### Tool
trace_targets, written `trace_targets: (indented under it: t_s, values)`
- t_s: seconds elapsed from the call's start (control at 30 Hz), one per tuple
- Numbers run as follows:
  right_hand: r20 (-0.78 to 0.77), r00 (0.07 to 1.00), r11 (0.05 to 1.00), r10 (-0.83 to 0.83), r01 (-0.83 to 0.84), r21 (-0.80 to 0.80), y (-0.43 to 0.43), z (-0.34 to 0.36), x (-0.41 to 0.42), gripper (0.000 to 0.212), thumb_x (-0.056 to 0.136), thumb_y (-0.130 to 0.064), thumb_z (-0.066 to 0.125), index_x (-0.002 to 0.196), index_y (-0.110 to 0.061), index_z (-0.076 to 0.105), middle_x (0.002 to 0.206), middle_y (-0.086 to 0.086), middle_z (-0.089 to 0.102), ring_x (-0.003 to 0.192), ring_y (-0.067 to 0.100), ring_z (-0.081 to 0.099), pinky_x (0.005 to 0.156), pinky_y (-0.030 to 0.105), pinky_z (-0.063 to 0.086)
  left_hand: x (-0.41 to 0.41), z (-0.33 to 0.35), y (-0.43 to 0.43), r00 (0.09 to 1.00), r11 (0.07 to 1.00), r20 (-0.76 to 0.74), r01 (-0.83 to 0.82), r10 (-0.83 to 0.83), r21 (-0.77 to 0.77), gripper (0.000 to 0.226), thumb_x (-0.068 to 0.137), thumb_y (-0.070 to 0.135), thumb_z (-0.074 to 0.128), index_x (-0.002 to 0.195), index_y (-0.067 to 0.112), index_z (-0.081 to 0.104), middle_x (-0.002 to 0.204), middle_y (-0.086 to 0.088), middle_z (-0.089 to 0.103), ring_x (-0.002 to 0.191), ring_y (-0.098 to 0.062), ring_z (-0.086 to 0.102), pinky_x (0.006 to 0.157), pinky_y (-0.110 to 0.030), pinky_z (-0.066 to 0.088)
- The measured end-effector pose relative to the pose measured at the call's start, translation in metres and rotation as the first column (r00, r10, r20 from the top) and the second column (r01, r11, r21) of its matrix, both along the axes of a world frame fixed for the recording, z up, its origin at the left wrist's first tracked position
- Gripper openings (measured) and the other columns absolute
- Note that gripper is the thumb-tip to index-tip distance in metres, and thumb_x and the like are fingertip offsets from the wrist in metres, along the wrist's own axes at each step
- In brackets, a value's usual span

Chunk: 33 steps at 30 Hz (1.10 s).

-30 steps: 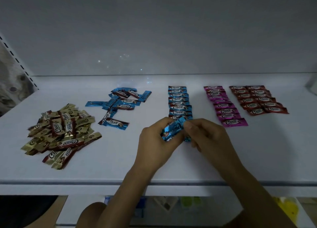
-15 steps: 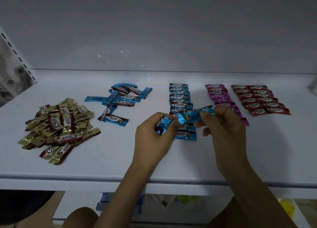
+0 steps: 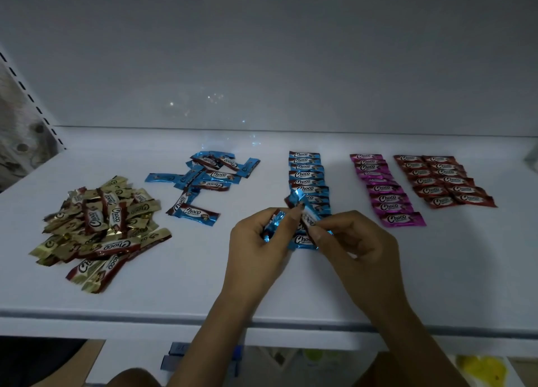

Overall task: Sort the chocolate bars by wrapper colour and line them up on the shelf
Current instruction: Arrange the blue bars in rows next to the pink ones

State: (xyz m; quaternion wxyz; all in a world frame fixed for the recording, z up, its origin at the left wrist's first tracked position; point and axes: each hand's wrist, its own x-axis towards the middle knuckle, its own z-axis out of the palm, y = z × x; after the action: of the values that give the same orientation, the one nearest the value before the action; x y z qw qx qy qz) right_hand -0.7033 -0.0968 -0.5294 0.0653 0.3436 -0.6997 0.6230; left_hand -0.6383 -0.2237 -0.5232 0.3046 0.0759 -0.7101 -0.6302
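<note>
- Our right hand [image 3: 358, 249] has come back close to our left hand [image 3: 256, 249]. A moment ago it held its blue chocolate bar [image 3: 300, 203] out flat over the blue row [image 3: 305, 174].
- Our right thumb and fingers now pinch that bar. It is tilted, just above the near end of the blue row.
- Our left fingers curl round a small bunch of blue bars [image 3: 272, 225]. We cannot count them.
- Everything sits on a white shelf [image 3: 436, 270] with a plain grey back wall [image 3: 262, 51].
- The gold pile [image 3: 102, 223] on the far left is too jumbled to count.
- The loose blue pile [image 3: 209, 177] has about ten bars.
- The blue row shows about seven bars, and our hands hide the rest.
- The pink row [image 3: 384, 194] has about nine bars.
- The red bars [image 3: 442, 179] lie in two rows of about six each.
- The piles and rows lie as they did before.
</note>
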Motion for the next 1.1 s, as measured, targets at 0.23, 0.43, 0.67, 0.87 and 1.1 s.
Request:
trace_targets:
  t_s: [0.23, 0.43, 0.67, 0.87, 1.1]
  values:
    - [0.131, 0.991, 1.000, -0.011, 0.009, 0.018, 0.003, -0.003, -0.006, 0.023, 0.085, -0.008, 0.067, 0.090, -0.030, 0.064, 0.089, -0.012, 0.070, 0.080, 0.011, 0.069, 0.062, 0.031, 0.059, -0.002, -0.002, -0.001, 0.999, 0.999, -0.001, -0.038, 0.038, -0.006, 0.016, 0.090, 0.019, 0.059, 0.081, 0.009, 0.068, 0.059, 0.016, 0.063, 0.055, 0.002, 0.059, 0.052, -0.007, 0.041]
    - [0.283, 0.958, 0.985, 0.031, 0.018, -0.171, 0.004, 0.006, -0.002, 0.026, 0.084, 0.001, 0.062, 0.102, -0.018, 0.058, 0.080, -0.007, 0.072, 0.074, 0.009, 0.070, 0.057, 0.019, 0.054, 0.000, -0.001, -0.001, 1.000, 0.997, 0.013, -0.011, 0.012, -0.076, 0.015, 0.092, 0.008, 0.059, 0.080, 0.008, 0.068, 0.057, 0.018, 0.060, 0.053, 0.003, 0.055, 0.052, -0.006, 0.039]
    - [0.338, 0.923, 0.942, 0.183, -0.066, -0.329, -0.007, 0.027, 0.008, 0.020, 0.073, -0.014, 0.063, 0.093, -0.015, 0.064, 0.078, -0.009, 0.073, 0.076, 0.004, 0.069, 0.063, 0.014, 0.051, 0.001, 0.000, 0.002, 0.998, 0.990, -0.016, 0.050, -0.053, -0.129, 0.012, 0.092, 0.008, 0.057, 0.089, 0.006, 0.069, 0.066, 0.015, 0.065, 0.062, 0.001, 0.060, 0.058, -0.008, 0.042]
    - [0.204, 0.977, 0.987, 0.059, -0.027, -0.157, 0.000, 0.032, -0.001, 0.013, 0.084, -0.022, 0.058, 0.095, -0.022, 0.053, 0.079, -0.020, 0.070, 0.077, -0.002, 0.067, 0.060, 0.012, 0.050, 0.001, 0.003, 0.001, 0.997, 0.998, -0.023, -0.068, 0.068, 0.017, 0.018, 0.094, 0.014, 0.056, 0.086, 0.004, 0.068, 0.058, 0.017, 0.061, 0.056, 0.002, 0.059, 0.055, -0.008, 0.042]
    - [-0.375, 0.927, 0.860, 0.019, 0.176, 0.479, 0.021, -0.016, -0.011, 0.030, 0.082, -0.051, 0.053, 0.094, -0.029, 0.069, 0.091, -0.011, 0.063, 0.087, 0.007, 0.054, 0.069, 0.038, 0.049, 0.001, 0.005, 0.003, 0.992, 0.983, -0.045, -0.109, 0.116, 0.145, 0.023, 0.097, 0.012, 0.051, 0.088, -0.005, 0.064, 0.046, 0.017, 0.052, 0.045, 0.005, 0.051, 0.046, -0.005, 0.036]
